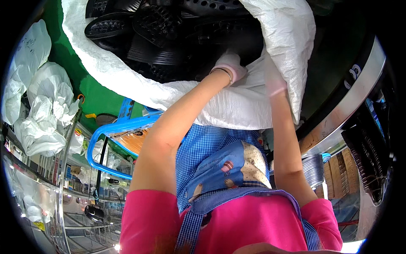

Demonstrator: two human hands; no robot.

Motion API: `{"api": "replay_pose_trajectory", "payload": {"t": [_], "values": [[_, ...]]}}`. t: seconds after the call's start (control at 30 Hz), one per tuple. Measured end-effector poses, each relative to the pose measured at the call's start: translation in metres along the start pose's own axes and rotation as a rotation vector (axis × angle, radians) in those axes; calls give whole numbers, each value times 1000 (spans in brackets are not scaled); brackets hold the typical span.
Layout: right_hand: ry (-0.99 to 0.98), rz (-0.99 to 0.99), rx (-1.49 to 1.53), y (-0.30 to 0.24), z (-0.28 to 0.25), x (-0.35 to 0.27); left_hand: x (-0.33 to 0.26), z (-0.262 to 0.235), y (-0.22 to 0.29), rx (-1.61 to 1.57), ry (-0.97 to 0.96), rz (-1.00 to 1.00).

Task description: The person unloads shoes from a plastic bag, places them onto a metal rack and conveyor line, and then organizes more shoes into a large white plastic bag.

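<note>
A big white woven sack (pixel 237 106) lies open in front of me, filled with several black rubber shoe soles (pixel 156 29). My left hand (pixel 228 65), in a pale glove with a bracelet at the wrist, reaches inside the sack and rests among the soles; its fingertips are hidden in the black pile. My right hand (pixel 274 78), in a white glove, grips the sack's rim on the right side and holds the cloth up. Both forearms are bare and stretched forward.
A blue cart handle (pixel 112 133) sticks out under the sack on the left. White stuffed bags (pixel 40 106) and wire shelving (pixel 67 203) stand further left. A curved metal rim (pixel 351 97) and stacked black pieces (pixel 368 161) are on the right. I wear a blue checked apron (pixel 211 148).
</note>
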State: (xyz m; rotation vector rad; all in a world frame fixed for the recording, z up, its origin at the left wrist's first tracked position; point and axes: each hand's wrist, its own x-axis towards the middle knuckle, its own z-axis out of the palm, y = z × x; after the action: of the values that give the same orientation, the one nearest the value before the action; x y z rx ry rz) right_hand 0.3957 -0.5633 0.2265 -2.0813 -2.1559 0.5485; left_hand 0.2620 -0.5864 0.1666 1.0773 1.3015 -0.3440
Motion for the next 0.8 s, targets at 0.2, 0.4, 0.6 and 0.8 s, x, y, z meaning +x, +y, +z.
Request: {"api": "replay_pose_trajectory", "payload": {"t": [0.2, 0.4, 0.6, 0.8], "values": [[-141, -51, -354, 26, 28, 0, 16, 27, -15, -1364, -201, -86], [-356, 41, -353, 37, 37, -18, 24, 18, -9, -1301, -216, 45], [-272, 54, -333, 43, 36, -17, 25, 38, -3, -1361, -64, -285], [-259, 46, -299, 40, 32, -10, 45, 35, -7, -657, -48, 78]]}}
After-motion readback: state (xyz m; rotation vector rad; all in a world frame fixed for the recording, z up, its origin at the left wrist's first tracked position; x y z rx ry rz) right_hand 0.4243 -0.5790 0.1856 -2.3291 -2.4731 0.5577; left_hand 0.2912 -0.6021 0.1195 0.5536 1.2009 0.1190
